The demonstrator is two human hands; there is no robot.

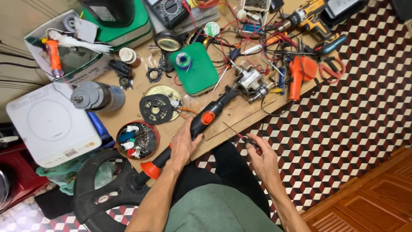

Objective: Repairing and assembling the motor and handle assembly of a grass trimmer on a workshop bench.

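Rotary tool [209, 115], black with orange trim, is lying at a slant across the near edge of a cluttered wooden workbench [240, 118], its orange-collared tail hanging off the bench toward the person seated there. The person's left hand [183, 146] is wrapping closed around the tool's body just below the orange button, while the right hand [262, 161] is hovering off the bench over the patterned floor, pinching a thin screwdriver [240, 135] whose shaft is pointing up toward the bench edge. At the tool's front end a small grey motor assembly [250, 80] is sitting among tangled red wires. Just left of the gripping hand, a round red tin [138, 139] is holding screws and small parts, and a black spoked disc [156, 108] is resting on a brass-coloured plate. A green box [195, 71] carrying a spool of solder is lying further back, an orange tool [297, 76] is lying to the right, and a yellow cordless drill [311, 17] is occupying the far corner.
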